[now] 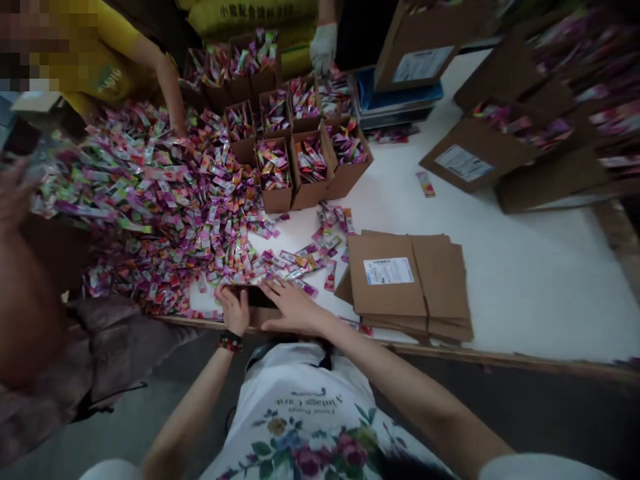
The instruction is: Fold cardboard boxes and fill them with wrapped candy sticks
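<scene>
A small open brown box (257,298) stands at the near edge of the white table (525,267). My left hand (233,309) grips its left side, fingers curled over the rim. My right hand (290,305) lies on its right side with fingers stretched out flat. Just beyond the box spreads a big heap of pink, purple and green sachets (165,200). A few loose sachets (305,257) lie right in front of my fingers.
Several small boxes filled with sachets (310,160) stand behind the heap. A stack of flattened cartons (405,280) lies to my right. Larger cartons (500,147) sit far right. A person in yellow (110,60) and a gloved hand (323,47) work opposite; another person's arm (25,293) is at left.
</scene>
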Demonstrator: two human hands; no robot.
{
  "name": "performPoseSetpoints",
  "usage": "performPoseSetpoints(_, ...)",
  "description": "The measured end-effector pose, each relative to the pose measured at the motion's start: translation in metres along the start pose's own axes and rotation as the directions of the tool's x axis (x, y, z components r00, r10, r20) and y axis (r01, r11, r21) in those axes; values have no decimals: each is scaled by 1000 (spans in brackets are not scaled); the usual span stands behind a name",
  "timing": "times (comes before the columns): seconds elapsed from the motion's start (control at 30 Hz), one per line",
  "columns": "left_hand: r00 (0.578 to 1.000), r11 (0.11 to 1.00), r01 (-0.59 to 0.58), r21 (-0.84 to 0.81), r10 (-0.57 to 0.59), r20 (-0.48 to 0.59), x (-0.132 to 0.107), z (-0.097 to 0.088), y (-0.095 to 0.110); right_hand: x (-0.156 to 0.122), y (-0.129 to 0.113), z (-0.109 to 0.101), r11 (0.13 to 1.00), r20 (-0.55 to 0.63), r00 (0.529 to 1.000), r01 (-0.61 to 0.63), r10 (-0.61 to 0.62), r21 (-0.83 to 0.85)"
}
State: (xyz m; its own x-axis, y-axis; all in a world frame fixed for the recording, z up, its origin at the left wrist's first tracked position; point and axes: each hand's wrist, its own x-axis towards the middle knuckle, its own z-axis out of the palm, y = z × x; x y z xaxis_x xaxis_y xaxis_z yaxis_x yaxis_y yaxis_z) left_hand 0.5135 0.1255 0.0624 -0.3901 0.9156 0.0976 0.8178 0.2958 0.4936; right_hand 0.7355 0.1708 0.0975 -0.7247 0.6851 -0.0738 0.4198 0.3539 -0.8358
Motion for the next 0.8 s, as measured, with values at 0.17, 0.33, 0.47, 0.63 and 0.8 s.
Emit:
performPoseSetpoints(0.17, 919, 951, -305, 56, 278, 280, -7, 0, -1, -26, 0, 40, 973, 134, 989, 84, -56, -217)
performPoseSetpoints(0.33, 408, 689, -724, 29, 395, 823, 9, -15, 20, -29, 11, 50, 965, 120, 992, 58, -27, -256)
performPoseSetpoints(0.47, 303, 820, -553, -151, 366, 880, 47, -22, 30, -28, 1, 35, 994, 183, 983, 29, -8, -108)
performPoseSetpoints(0.63, 916, 984, 96, -151, -28, 400, 156, -15, 14, -23, -6, 24, 982, 48, 993, -110, 104, 151)
performPoseSetpoints(0.8, 600, 720, 653, -236, -682, -418, 228, -33, -50, 57, 85, -3, 866, -254, 883, -266, 395, 423)
